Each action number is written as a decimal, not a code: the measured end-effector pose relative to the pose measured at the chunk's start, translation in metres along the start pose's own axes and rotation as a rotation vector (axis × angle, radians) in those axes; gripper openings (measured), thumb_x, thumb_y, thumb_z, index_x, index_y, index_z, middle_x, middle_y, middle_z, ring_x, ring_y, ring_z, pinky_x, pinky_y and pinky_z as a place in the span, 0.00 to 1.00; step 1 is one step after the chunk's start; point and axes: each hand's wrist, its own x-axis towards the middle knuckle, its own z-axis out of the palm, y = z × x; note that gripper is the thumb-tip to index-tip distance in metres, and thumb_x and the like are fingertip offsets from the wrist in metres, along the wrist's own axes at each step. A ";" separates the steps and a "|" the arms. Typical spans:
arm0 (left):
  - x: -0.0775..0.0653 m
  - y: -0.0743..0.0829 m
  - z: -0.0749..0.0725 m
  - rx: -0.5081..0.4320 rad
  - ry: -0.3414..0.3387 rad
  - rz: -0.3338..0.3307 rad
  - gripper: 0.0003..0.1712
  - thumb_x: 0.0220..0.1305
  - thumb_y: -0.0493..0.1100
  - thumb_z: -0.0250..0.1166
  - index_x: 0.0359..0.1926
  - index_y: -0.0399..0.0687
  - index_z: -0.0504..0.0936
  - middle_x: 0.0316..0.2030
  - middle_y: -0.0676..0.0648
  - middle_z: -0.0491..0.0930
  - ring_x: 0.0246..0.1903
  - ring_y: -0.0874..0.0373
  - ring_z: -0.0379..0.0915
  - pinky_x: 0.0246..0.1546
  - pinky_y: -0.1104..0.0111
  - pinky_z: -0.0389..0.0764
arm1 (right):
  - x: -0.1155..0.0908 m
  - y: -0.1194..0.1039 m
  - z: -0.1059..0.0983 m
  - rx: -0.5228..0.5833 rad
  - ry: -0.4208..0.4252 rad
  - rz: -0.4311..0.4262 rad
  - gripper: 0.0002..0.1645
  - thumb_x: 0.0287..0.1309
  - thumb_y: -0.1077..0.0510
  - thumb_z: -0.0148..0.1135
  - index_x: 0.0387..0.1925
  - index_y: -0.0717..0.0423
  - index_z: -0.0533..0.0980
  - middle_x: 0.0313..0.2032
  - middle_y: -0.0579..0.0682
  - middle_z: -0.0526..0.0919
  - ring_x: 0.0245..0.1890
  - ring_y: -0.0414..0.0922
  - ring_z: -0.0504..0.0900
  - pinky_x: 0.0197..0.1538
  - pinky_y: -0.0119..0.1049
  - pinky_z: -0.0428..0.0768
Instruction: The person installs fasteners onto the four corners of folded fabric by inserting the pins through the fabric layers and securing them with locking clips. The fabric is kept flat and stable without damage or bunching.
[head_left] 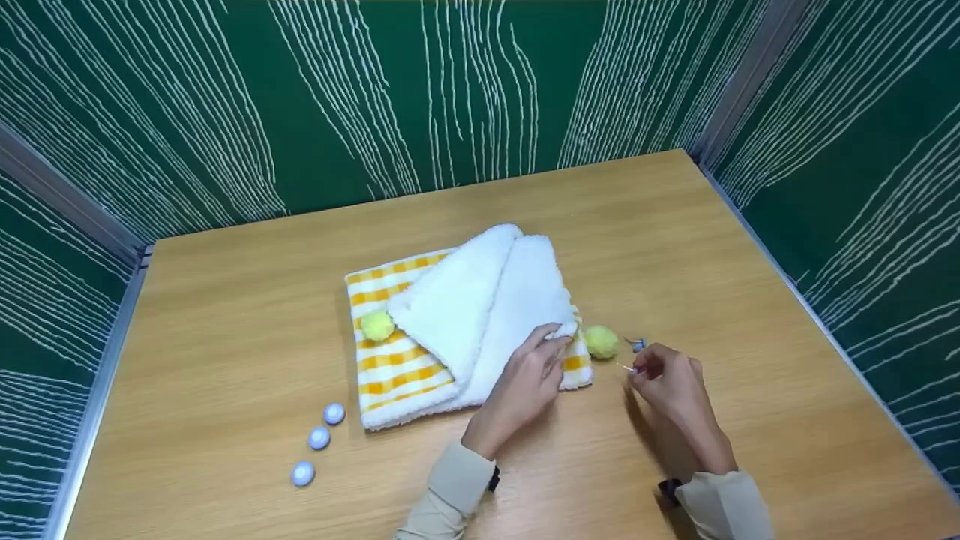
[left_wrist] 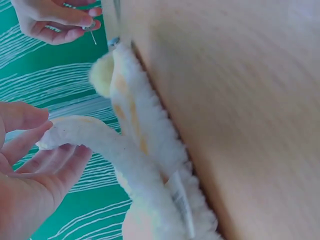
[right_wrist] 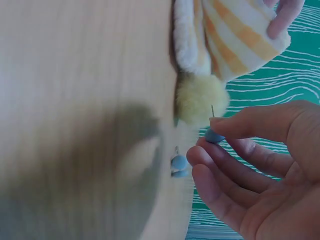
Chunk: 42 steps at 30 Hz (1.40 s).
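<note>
A white fleece blanket [head_left: 525, 300] with a yellow-and-white checked side lies folded on the table, yellow-green pompoms on its corners. My left hand [head_left: 525, 371] pinches the lifted edge of the top fleece layer near the right side; the left wrist view shows the fold [left_wrist: 95, 132] raised between thumb and fingers. To the right of the blanket, my right hand [head_left: 675, 382] pinches a blue-headed pin [right_wrist: 214, 136] between thumb and fingertips, its bare needle pointing away from the hand. Close by is the right pompom [head_left: 601, 342]. More blue-headed pins [right_wrist: 178, 162] lie on the table just beyond that hand.
Three pale blue round caps [head_left: 319, 437] lie in a slanting row left of the blanket. Another pompom [head_left: 377, 325] rests on the checked side. Green panels with white lines [head_left: 480, 90] stand along the table's back and sides.
</note>
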 end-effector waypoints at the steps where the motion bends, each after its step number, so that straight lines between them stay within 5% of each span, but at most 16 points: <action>1: 0.000 0.000 -0.002 -0.014 0.012 0.003 0.18 0.58 0.33 0.52 0.51 0.39 0.74 0.55 0.47 0.65 0.46 0.66 0.67 0.46 0.81 0.68 | 0.000 -0.002 0.000 0.005 0.007 -0.010 0.07 0.40 0.67 0.63 0.26 0.60 0.74 0.23 0.50 0.78 0.25 0.44 0.75 0.26 0.29 0.72; 16: -0.003 0.001 -0.030 -0.125 0.089 0.000 0.17 0.60 0.35 0.54 0.50 0.43 0.75 0.53 0.49 0.67 0.46 0.66 0.68 0.45 0.81 0.69 | 0.006 -0.035 0.004 0.079 -0.022 -0.049 0.07 0.44 0.66 0.62 0.30 0.58 0.75 0.28 0.52 0.79 0.30 0.46 0.76 0.31 0.36 0.76; 26: -0.008 0.000 -0.037 -0.146 0.111 -0.009 0.17 0.60 0.37 0.55 0.51 0.43 0.74 0.54 0.48 0.66 0.38 0.66 0.71 0.38 0.80 0.73 | 0.009 -0.057 0.008 0.117 0.069 -0.169 0.06 0.42 0.65 0.64 0.27 0.58 0.76 0.26 0.49 0.80 0.28 0.43 0.77 0.28 0.32 0.77; 33: -0.006 -0.001 -0.047 -0.120 0.155 0.032 0.17 0.60 0.37 0.54 0.51 0.42 0.74 0.52 0.46 0.67 0.43 0.64 0.70 0.36 0.83 0.72 | 0.013 -0.074 0.013 0.175 0.133 -0.259 0.06 0.41 0.66 0.65 0.26 0.57 0.77 0.25 0.47 0.80 0.26 0.40 0.78 0.26 0.35 0.78; 42: -0.009 -0.002 -0.057 -0.122 0.156 0.001 0.19 0.59 0.37 0.56 0.52 0.43 0.72 0.53 0.47 0.67 0.46 0.64 0.68 0.36 0.84 0.72 | 0.015 -0.092 0.021 0.237 0.130 -0.277 0.06 0.42 0.65 0.65 0.28 0.57 0.78 0.27 0.46 0.80 0.27 0.39 0.77 0.28 0.38 0.79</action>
